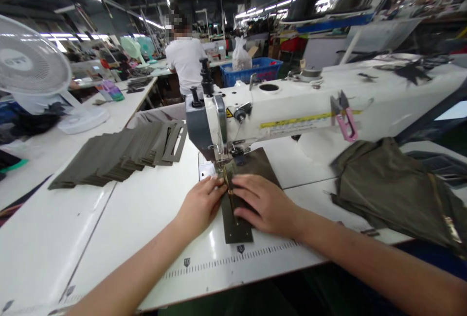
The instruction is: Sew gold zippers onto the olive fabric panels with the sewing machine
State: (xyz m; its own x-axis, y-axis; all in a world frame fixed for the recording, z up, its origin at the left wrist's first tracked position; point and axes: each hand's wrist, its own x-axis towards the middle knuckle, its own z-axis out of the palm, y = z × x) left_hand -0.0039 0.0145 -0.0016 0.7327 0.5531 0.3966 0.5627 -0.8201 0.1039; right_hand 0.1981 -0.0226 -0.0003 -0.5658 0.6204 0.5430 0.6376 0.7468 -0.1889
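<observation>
Under the needle and presser foot of a white sewing machine (219, 158) lies a dark olive fabric panel (237, 233) with a zipper (230, 192) running lengthwise along it. My left hand (202, 204) is at the panel's left edge, its fingers and thumb closed on the fabric beside the zipper, just in front of the foot. Lying over the right part of the panel, my right hand (268, 204) has its fingers stretched and apart, fingertips near the zipper. It presses from above and holds nothing. The palms hide part of the panel.
A fanned stack of olive panels (120, 153) lies left of the machine. Pink-handled thread snips (345, 119) cling to the machine arm. An olive bag-like piece (394, 194) rests at right. A white fan (29, 58) stands at left; a person (186, 61) sits ahead by a blue crate (251, 70).
</observation>
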